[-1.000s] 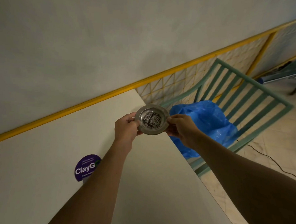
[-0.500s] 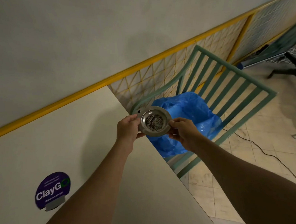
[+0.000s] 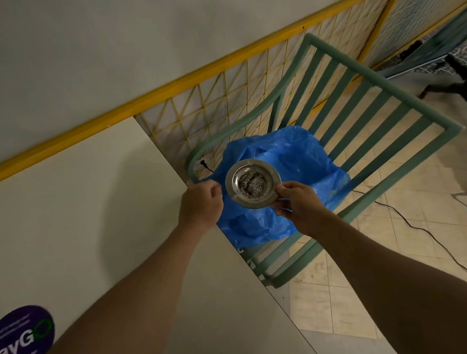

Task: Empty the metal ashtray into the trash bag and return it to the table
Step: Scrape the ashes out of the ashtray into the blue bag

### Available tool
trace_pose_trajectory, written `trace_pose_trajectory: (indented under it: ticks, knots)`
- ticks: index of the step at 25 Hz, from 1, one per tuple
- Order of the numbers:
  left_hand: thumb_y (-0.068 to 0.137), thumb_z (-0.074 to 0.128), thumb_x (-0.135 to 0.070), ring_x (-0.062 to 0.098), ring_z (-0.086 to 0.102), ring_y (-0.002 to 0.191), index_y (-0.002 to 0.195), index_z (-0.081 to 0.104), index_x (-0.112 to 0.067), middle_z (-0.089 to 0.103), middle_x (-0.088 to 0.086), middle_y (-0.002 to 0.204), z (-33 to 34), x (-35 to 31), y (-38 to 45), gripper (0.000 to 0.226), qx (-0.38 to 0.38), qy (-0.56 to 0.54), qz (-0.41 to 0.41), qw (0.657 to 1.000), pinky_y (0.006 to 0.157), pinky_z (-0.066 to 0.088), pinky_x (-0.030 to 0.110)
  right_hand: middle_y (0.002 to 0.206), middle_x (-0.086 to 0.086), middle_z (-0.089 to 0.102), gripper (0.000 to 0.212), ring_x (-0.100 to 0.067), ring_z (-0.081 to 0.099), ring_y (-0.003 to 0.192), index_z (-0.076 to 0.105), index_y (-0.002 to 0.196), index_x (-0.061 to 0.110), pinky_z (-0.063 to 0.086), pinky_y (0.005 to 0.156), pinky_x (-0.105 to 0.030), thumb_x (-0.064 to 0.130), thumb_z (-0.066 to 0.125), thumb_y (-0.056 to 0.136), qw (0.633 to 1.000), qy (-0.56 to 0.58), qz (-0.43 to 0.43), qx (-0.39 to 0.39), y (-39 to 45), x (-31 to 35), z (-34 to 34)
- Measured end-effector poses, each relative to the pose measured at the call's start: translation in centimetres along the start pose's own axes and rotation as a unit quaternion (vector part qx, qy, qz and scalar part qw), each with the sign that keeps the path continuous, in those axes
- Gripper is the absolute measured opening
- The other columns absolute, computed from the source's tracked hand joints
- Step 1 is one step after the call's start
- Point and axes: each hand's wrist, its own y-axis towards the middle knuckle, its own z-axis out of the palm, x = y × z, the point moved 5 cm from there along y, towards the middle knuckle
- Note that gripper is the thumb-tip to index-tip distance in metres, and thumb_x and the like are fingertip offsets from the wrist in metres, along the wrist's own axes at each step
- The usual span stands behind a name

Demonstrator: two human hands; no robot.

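Head view, one item: metal ashtray (image 3: 252, 183), round, upright, dark ash in its bowl, was held in the air over the blue trash bag (image 3: 302, 156), past the counter (image 3: 73, 214) edge. Right hand (image 3: 297, 204) had its grip closed on the near rim. Left hand (image 3: 201, 204) sat just beside the ashtray, fingers curled; contact could not be told.

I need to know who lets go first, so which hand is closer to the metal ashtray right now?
Right. The right hand grips the metal ashtray at its near right rim, over the blue trash bag. The left hand sits just off its left edge, apparently not touching.
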Motion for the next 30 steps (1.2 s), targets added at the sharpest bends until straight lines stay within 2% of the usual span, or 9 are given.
trace_pose_trajectory:
  ticks: [2, 6, 11, 14, 17, 25, 30]
  knots:
    - [0.092, 0.044, -0.027, 0.029, 0.058, 0.069, 0.08, 0.069, -0.008, 0.067, 0.011, 0.071, 1.0, 0.5, 0.9, 0.033, 0.001, 0.081, 0.062, 0.995, 0.073, 0.049, 0.044, 0.079, -0.012, 0.07, 0.012, -0.022, 0.067, 0.071, 0.059, 0.092, 0.009, 0.051, 0.062, -0.031, 0.012, 0.051, 0.101, 1.0, 0.002, 0.004, -0.011, 1.4, -0.4, -0.3]
    - [0.089, 0.043, -0.032, 0.02, 0.054, 0.067, 0.075, 0.067, -0.017, 0.063, 0.002, 0.065, 2.6, 1.6, 2.0, 0.031, 0.027, 0.231, 0.131, 0.964, 0.099, 0.04, 0.044, 0.073, -0.009, 0.071, 0.012, -0.02, 0.068, 0.068, 0.058, 0.093, 0.009, 0.049, 0.063, -0.031, 0.013, 0.05, 0.101, 1.0, 0.0, 0.01, -0.028, 4.1, -1.2, -0.7]
    - [0.094, 0.037, -0.04, 0.017, 0.048, 0.061, 0.072, 0.062, -0.019, 0.062, 0.001, 0.061, 3.0, 1.6, 2.0, 0.039, 0.014, 0.248, 0.119, 0.961, 0.095, 0.035, 0.04, 0.076, -0.01, 0.069, 0.015, -0.02, 0.067, 0.07, 0.057, 0.088, 0.011, 0.05, 0.06, -0.029, 0.012, 0.051, 0.101, 0.999, 0.009, 0.013, -0.047, 6.9, -1.7, -1.1]
    - [0.093, 0.036, -0.04, 0.015, 0.044, 0.054, 0.067, 0.061, -0.019, 0.059, 0.0, 0.056, 3.2, 1.7, 2.0, 0.042, -0.003, 0.258, 0.117, 0.959, 0.089, 0.037, 0.04, 0.075, -0.008, 0.07, 0.017, -0.02, 0.068, 0.069, 0.058, 0.085, 0.013, 0.05, 0.061, -0.029, 0.012, 0.051, 0.1, 0.998, 0.0, 0.001, -0.07, 8.4, -1.6, -1.6]
    - [0.092, 0.036, -0.041, 0.015, 0.044, 0.053, 0.067, 0.061, -0.019, 0.057, 0.0, 0.056, 3.4, 1.9, 2.1, 0.042, -0.001, 0.264, 0.113, 0.958, 0.083, 0.037, 0.039, 0.085, -0.01, 0.071, 0.015, -0.023, 0.07, 0.078, 0.06, 0.086, 0.013, 0.051, 0.065, -0.031, 0.014, 0.053, 0.099, 0.995, -0.013, -0.008, -0.102, 9.8, -1.6, -2.6]
    - [0.091, 0.036, -0.043, 0.013, 0.043, 0.051, 0.068, 0.061, -0.021, 0.06, -0.001, 0.057, 3.4, 2.0, 2.3, 0.04, -0.002, 0.263, 0.111, 0.958, 0.082, 0.038, 0.037, 0.101, -0.012, 0.074, 0.011, -0.021, 0.075, 0.083, 0.062, 0.09, 0.017, 0.052, 0.071, -0.035, 0.014, 0.054, 0.098, 0.984, -0.027, -0.03, -0.175, 12.5, -1.8, -5.3]
    - [0.09, 0.039, -0.041, 0.012, 0.042, 0.049, 0.067, 0.06, -0.021, 0.058, -0.001, 0.055, 3.4, 2.0, 2.2, 0.037, -0.013, 0.257, 0.114, 0.96, 0.081, 0.039, 0.038, 0.098, -0.009, 0.075, 0.012, -0.018, 0.076, 0.08, 0.064, 0.086, 0.019, 0.053, 0.061, -0.027, 0.016, 0.058, 0.096, 0.974, -0.053, -0.06, -0.211, 12.8, -1.5, -6.4]
